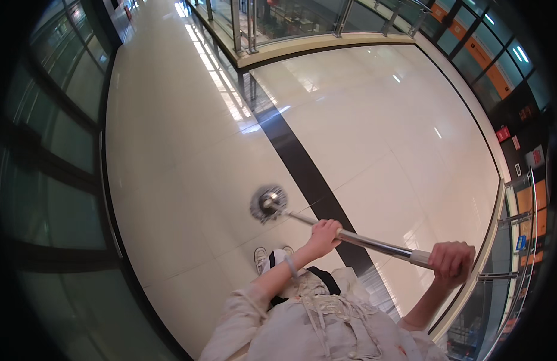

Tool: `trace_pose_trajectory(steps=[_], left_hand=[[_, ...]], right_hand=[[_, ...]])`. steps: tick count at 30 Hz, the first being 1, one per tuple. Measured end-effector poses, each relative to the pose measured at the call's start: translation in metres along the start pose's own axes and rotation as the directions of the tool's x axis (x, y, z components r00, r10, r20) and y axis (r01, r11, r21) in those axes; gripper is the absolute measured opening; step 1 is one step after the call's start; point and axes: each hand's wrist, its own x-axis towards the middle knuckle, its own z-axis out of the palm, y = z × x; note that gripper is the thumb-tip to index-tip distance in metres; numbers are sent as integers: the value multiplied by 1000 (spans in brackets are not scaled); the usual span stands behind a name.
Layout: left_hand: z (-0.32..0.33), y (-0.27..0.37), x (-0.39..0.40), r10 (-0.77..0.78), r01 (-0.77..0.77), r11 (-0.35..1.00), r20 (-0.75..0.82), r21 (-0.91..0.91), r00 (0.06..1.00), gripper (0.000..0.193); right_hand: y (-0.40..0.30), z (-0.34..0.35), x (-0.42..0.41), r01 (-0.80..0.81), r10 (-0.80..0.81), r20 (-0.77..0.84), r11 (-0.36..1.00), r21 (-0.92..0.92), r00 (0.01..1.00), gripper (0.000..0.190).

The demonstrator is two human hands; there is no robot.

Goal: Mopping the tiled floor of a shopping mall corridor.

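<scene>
Both my hands grip the metal handle (378, 244) of a mop that slants from the lower right towards the middle of the view. My left hand (324, 237) is closed around the shaft partway down. Higher up, my right hand (452, 262) is shut on the pale grip near the handle's end, and that end is mostly hidden by the fingers. The round mop head (268, 203), with a grey, blurred fringe, is over the glossy beige floor tiles (188, 180), just left of a dark floor stripe (305, 158).
Dark-framed glass panels (61, 212) line the left side. A glass railing with metal posts (236, 27) stands on a raised ledge (305, 48) ahead. Another railing (509, 275) runs along the right. My shoes (260, 258) are just below the mop head.
</scene>
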Motion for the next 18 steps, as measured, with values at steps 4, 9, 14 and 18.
trace_pose_trajectory(steps=[4,9,14,18], left_hand=[[-25,-43,-62,-170,158,980,87,124,982,50],[-27,-127,-150,-554,549,822,-16,153,833,66],[-26,-147,-189,-737,742,648,-103,173,668,90],[14,-139,-163,-541,527,813,-12,249,841,101]], right_hand=[[56,-10,-10,-227,249,-71,947,226,966,52],[150,33,-38,-510,561,-40,778,367,827,50],[165,63,-65,-585,606,60,731,351,793,47],[126,23,-61,-423,467,-84,852,308,880,52]])
